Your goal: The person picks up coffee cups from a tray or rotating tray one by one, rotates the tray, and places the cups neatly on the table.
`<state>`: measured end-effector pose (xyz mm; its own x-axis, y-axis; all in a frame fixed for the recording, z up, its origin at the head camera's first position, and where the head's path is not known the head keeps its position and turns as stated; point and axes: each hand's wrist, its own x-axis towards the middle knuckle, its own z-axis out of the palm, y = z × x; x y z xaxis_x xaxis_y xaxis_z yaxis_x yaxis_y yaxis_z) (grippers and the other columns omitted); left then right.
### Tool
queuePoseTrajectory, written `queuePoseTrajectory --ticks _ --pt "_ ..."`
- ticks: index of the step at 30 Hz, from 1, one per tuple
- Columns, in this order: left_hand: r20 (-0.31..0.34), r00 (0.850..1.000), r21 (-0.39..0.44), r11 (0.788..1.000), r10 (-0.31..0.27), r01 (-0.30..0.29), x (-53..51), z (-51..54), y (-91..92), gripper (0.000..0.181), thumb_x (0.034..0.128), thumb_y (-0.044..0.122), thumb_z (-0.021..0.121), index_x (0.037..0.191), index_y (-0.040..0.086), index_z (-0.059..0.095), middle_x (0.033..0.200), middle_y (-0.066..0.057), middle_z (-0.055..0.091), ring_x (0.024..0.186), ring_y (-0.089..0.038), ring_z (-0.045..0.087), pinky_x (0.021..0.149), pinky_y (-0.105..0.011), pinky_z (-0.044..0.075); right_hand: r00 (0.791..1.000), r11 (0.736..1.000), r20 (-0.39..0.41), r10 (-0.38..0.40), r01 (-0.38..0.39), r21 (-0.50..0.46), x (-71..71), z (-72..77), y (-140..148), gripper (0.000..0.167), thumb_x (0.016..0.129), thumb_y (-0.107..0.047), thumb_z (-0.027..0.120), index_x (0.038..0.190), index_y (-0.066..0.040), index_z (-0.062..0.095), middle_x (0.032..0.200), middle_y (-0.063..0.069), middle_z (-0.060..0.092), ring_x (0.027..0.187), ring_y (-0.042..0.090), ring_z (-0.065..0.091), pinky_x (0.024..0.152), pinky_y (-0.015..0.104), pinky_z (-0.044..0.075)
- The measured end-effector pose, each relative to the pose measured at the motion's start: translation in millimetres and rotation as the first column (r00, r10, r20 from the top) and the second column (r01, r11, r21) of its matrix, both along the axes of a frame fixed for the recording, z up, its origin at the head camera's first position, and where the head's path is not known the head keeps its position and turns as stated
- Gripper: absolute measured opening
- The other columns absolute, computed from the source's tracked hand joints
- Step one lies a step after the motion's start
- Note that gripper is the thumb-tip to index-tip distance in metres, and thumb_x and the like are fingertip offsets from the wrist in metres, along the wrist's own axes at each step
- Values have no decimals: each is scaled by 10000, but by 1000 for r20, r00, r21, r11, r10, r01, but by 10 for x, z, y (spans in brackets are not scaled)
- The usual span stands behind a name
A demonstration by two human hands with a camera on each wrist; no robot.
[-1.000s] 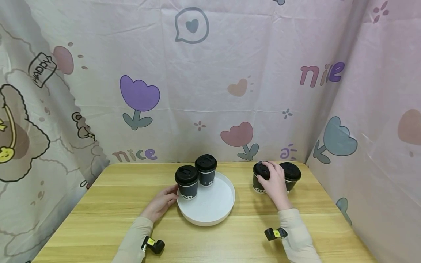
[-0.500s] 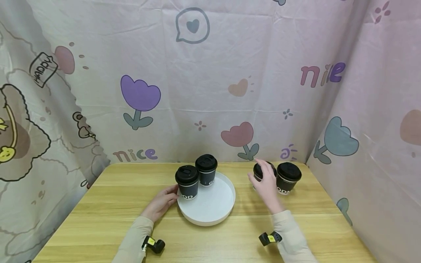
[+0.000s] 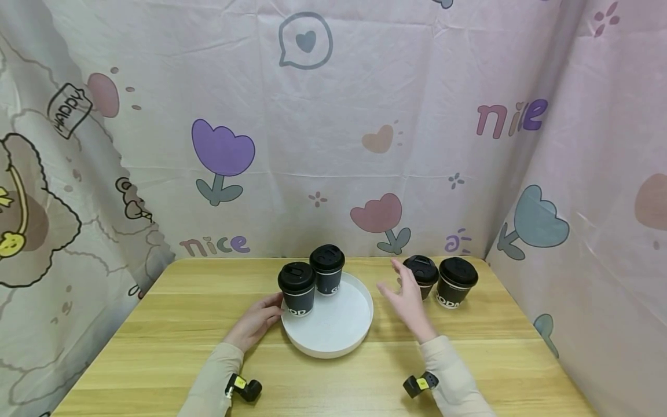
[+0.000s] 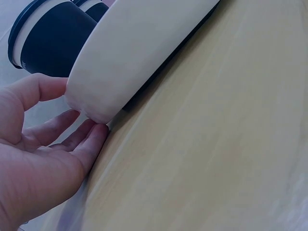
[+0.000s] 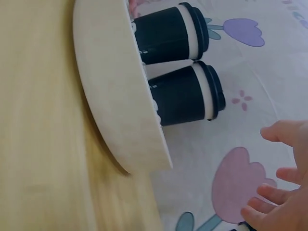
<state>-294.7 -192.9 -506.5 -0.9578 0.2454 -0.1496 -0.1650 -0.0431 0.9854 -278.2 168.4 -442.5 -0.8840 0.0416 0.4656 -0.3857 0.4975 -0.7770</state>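
Observation:
A round white tray (image 3: 333, 327) sits on the wooden table, bearing two dark paper cups with black lids: one nearer left (image 3: 297, 288) and one behind it (image 3: 327, 269). My left hand (image 3: 256, 323) holds the tray's left edge; in the left wrist view the thumb meets the rim and the fingertips lie low on the tray wall (image 4: 130, 53). My right hand (image 3: 409, 301) is in the air with fingers spread, holding nothing, between the tray and two more lidded cups. It partly hides the nearer of these cups (image 3: 423, 272); the other cup (image 3: 457, 282) stands to its right.
A patterned curtain (image 3: 312, 145) hangs behind the wooden table (image 3: 172, 324) and along both sides. Both right-hand cups stand upright near the table's back right corner. A small black camera is strapped to each wrist.
My right hand has come off the lid of the left cup of the right-hand pair and moved left toward the tray. The left hand, tray and cups have stayed in place.

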Motion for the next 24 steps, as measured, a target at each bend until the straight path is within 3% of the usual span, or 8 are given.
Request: queuePoseTrajectory --ticks 8,19,24 --pt "-3 1000 10 1000 -1 1 5 5 9 692 891 -34 503 1501 -103 184 1577 -302 174 1457 -375 218 1190 -447 297 975 985 197 106 -77 -152 -31 -111 -114 682 856 -125 723 1447 -39 395 1430 252 457 1333 429 438 1109 538 398" --pt "-4 1000 10 1000 -4 4 2 8 10 692 889 -36 497 1501 -107 180 1580 -298 168 1457 -369 211 1199 -468 275 870 920 416 266 -100 -379 -25 -269 -199 704 905 -208 658 1495 -35 313 1484 271 374 1347 424 406 1136 558 345" --pt "0 1000 20 1000 -3 3 0 7 10 695 888 -36 500 1500 -108 178 1582 -298 160 1465 -373 201 1207 -486 249 842 901 453 292 -83 -426 -31 -364 -234 714 897 -203 648 1494 -18 303 1476 281 364 1331 415 415 1109 547 379"
